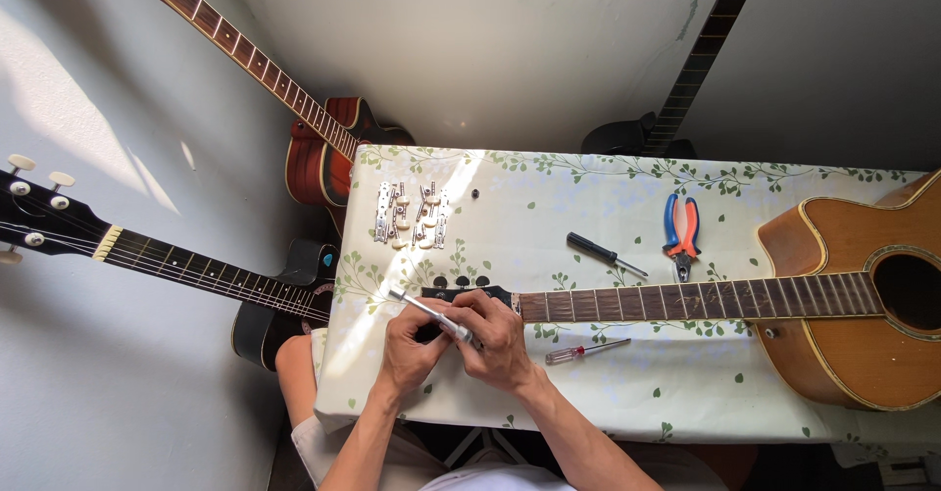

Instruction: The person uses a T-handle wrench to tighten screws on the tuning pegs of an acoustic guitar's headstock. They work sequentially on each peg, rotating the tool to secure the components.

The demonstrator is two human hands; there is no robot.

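Observation:
An acoustic guitar (pixel 863 305) lies across the table with its neck (pixel 686 300) pointing left. My left hand (pixel 410 346) and my right hand (pixel 498 339) meet over its dark headstock (pixel 459 289). Together they grip a silver metal tuner strip (pixel 423 313) that sticks out up-left from between the fingers. Both hands cover most of the headstock.
Loose tuner strips (pixel 412 215) with cream knobs lie at the table's back left. A black screwdriver (pixel 603 253), orange-and-blue pliers (pixel 681 236) and a small clear-handled screwdriver (pixel 583 352) lie near the neck. The leaf-patterned tablecloth (pixel 549 192) covers the table. Three more guitars lean on the walls.

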